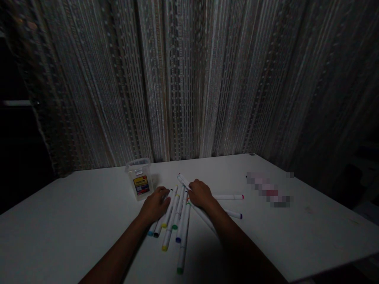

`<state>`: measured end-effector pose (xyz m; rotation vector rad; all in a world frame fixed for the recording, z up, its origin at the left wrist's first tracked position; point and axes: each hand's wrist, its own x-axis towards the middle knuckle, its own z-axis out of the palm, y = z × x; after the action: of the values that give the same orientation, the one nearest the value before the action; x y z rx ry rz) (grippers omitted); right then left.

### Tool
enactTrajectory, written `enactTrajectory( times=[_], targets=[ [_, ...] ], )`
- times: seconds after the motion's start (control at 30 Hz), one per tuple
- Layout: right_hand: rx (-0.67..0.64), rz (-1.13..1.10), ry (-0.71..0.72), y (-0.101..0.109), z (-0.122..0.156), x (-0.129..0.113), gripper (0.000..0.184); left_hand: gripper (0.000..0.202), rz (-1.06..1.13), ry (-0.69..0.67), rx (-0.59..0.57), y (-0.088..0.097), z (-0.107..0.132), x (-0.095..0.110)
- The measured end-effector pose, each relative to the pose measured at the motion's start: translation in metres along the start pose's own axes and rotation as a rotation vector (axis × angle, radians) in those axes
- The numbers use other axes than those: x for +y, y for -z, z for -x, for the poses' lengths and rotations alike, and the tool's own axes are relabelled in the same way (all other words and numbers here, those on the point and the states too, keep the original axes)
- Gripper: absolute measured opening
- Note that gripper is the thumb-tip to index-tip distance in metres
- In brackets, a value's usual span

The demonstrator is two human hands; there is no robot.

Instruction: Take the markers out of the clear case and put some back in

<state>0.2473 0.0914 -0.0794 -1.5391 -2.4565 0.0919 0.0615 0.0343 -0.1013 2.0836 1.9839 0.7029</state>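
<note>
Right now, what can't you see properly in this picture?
In the head view:
Pink-ended marker: partly hidden by the right hand.
Tub label: small print too tiny and dark.
Pinkish thing on the right: blurred into blocks.
Left forearm: cut off by the bottom edge.

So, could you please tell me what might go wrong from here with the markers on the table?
The left hand is close to the clear plastic tub, so a sideways nudge might tip or shift it.
The white markers lie loose and crowded together, so moving one could set others rolling.
The scene is dim, so the black-ended marker and the dark-blue-ended marker might be confused.
</note>
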Motion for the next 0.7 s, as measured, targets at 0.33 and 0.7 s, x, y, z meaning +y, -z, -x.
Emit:
enactTrajectory(
  times=[0.33, 0.7],
  targets=[
    [-0.022, -0.001, -0.066, 0.006, 0.002, 0.0, 0.027, 0.038, 0.02, -0.009, 0.066, -0.002, -0.002, -0.008],
    [-0.032, 0.029, -0.128, 0.007, 0.001, 0.001, 0.029, 0.037, -0.107, 0.145, 0.011, 0.01, -0.003, -0.001]
  ],
)
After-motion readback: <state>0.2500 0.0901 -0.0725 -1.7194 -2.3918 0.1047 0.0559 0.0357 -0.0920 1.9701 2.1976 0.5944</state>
